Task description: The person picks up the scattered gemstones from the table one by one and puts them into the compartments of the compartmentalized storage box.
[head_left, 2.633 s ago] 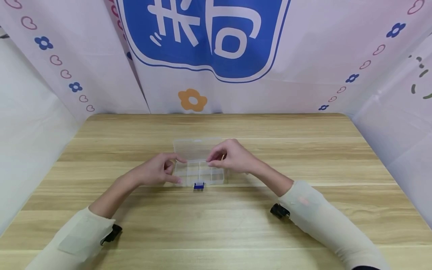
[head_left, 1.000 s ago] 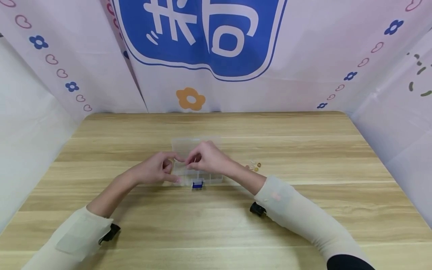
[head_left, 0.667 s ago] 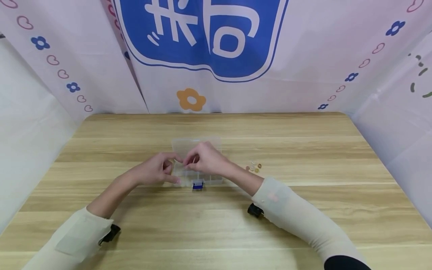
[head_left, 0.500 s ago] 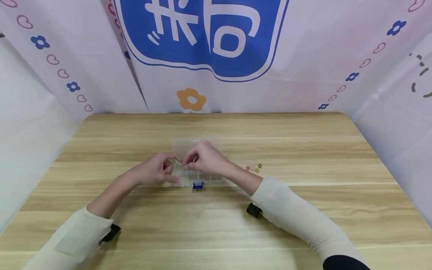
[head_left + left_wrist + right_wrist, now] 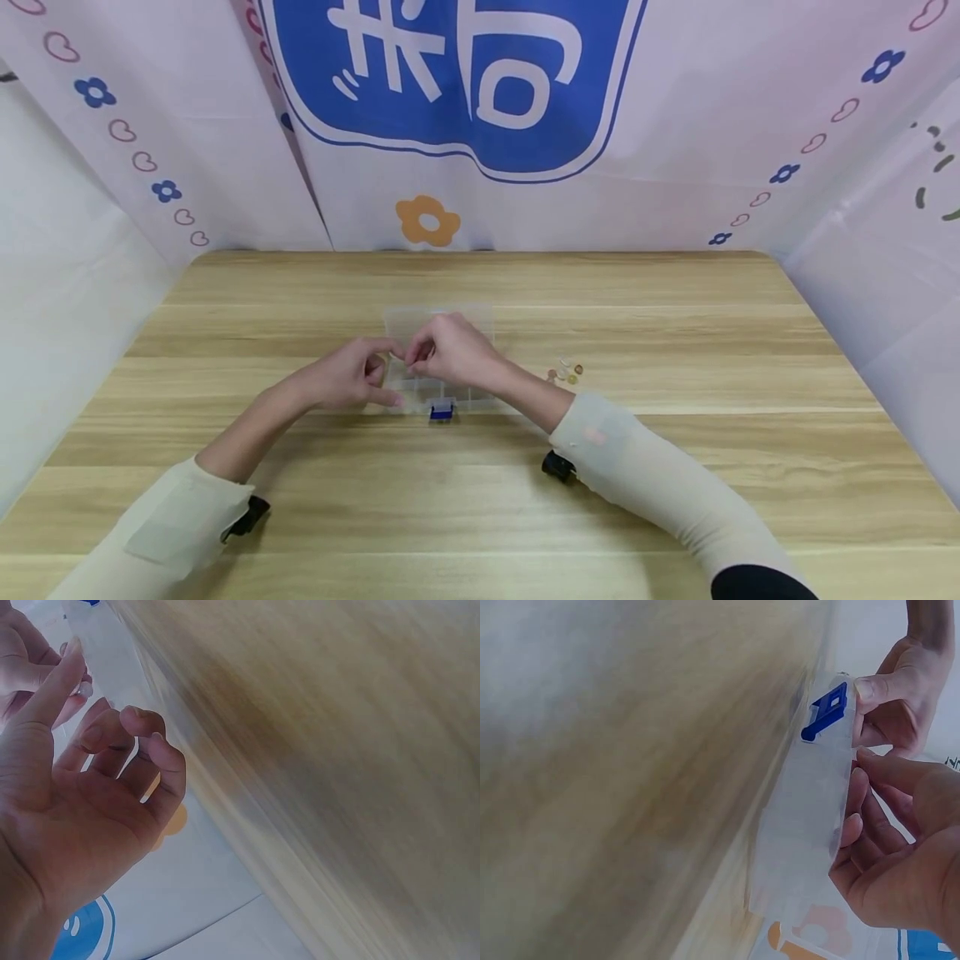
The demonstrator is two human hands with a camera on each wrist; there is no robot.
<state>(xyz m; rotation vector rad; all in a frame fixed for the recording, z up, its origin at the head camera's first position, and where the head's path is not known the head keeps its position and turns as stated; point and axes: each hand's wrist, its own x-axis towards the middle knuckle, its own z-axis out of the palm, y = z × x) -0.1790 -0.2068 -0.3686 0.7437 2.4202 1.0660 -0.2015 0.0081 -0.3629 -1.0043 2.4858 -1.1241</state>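
Observation:
A clear plastic compartment box (image 5: 481, 398) stands on the table with its lid (image 5: 405, 320) raised at the back and a blue latch (image 5: 442, 412) at the front. My left hand (image 5: 347, 375) grips the box's left end, thumb at the front corner and index finger at the back. Over the back left compartments, my right hand (image 5: 455, 354) has thumb and fingertips drawn together. At those fingertips, the left wrist view shows a small pale round piece (image 5: 85, 688); its kind is too small to tell. The right hand hides part of the box.
Several tiny round pieces, amber, clear and reddish (image 5: 572, 379), lie on the wooden table (image 5: 480, 500) right of the box, behind the right forearm. A printed white curtain (image 5: 637, 208) hangs along the table's back edge.
My right hand has moved left, from the box's right back compartments to its left back ones, uncovering the tiny pieces. It barely moves during the last second. The left hand keeps its place.

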